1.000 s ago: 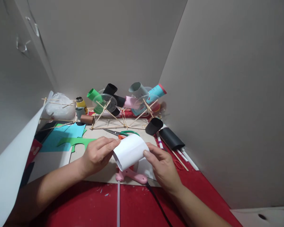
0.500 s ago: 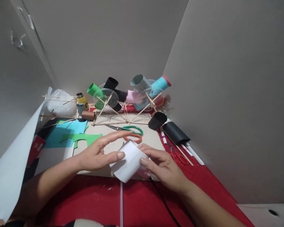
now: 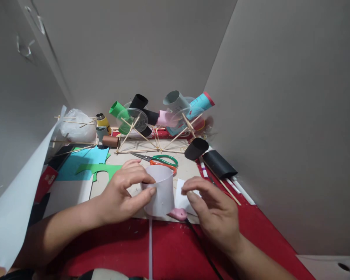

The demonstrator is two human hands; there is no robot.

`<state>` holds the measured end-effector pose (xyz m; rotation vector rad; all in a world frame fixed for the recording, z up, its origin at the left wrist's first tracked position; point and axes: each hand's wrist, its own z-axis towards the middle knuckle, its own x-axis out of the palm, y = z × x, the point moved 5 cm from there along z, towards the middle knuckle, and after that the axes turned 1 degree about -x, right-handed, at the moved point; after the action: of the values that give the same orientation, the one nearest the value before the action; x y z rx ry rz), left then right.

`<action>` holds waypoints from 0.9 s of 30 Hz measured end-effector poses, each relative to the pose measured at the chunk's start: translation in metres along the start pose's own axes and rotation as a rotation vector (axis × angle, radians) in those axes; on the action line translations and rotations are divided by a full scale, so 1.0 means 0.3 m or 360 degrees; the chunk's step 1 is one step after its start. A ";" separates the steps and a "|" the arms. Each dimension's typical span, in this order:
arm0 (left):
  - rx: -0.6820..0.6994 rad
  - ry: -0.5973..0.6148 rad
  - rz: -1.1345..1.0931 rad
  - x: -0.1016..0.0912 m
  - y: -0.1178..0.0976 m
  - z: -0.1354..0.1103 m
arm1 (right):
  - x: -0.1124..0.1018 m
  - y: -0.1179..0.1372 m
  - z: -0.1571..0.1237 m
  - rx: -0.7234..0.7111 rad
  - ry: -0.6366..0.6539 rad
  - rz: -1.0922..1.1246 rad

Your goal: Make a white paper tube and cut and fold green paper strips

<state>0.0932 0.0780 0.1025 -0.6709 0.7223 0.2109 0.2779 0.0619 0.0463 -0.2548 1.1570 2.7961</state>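
Observation:
My left hand (image 3: pixel 131 188) pinches the rim of a short white paper tube (image 3: pixel 161 198), thumb outside and fingers inside the opening. The tube stands upright above the board. To its right, my right hand (image 3: pixel 216 202) is apart from it, fingers loosely curved, with nothing visible held. Behind the right fingertips lies a white piece of paper (image 3: pixel 181 196). Between the tube and the right hand is the pink end of a glue gun (image 3: pixel 179 214) with a black cord; the tube hides the rest. Green- and orange-handled scissors (image 3: pixel 165 159) lie just beyond the tube.
A stick frame (image 3: pixel 157 149) carrying clear discs and coloured paper tubes stands at the back. Green paper (image 3: pixel 100 169) and blue paper (image 3: pixel 72 165) lie left. A black tube (image 3: pixel 220 164), markers and sticks are at right. A white sheet (image 3: pixel 20 206) rises at the near left.
The white tube has turned from tilted to upright, its opening now facing up. My right hand has let go of it and moved right, uncovering the white paper and pink glue gun end.

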 end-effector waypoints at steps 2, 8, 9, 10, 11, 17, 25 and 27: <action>0.0113 -0.0041 0.0155 0.014 -0.014 -0.008 | 0.025 0.031 -0.004 -0.0117 0.0176 -0.0007; 0.0296 -0.0028 0.0317 0.077 -0.019 -0.034 | 0.079 0.032 -0.005 -0.0087 0.0396 -0.0167; 0.0297 -0.0013 0.0313 0.085 -0.017 -0.035 | 0.078 0.026 -0.003 -0.0055 0.0377 -0.0169; 0.0300 -0.0003 0.0307 0.090 -0.016 -0.036 | 0.077 0.021 -0.002 -0.0037 0.0359 -0.0170; 0.0307 0.0000 0.0302 0.094 -0.017 -0.036 | 0.075 0.017 -0.001 -0.0026 0.0343 -0.0174; 0.0332 -0.0031 0.0307 0.100 -0.028 -0.042 | 0.074 0.009 -0.002 -0.0035 0.0337 -0.0275; 0.0318 -0.0054 0.0372 0.110 -0.027 -0.047 | 0.084 0.015 -0.009 -0.0090 0.0401 -0.0444; 0.0375 -0.0092 0.0444 0.116 -0.032 -0.052 | 0.087 0.017 -0.012 -0.0114 0.0403 -0.0520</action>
<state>0.1144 0.0589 0.0752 -0.3368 0.7701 0.3925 0.2518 0.0567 0.0421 -0.7500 0.9555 2.5685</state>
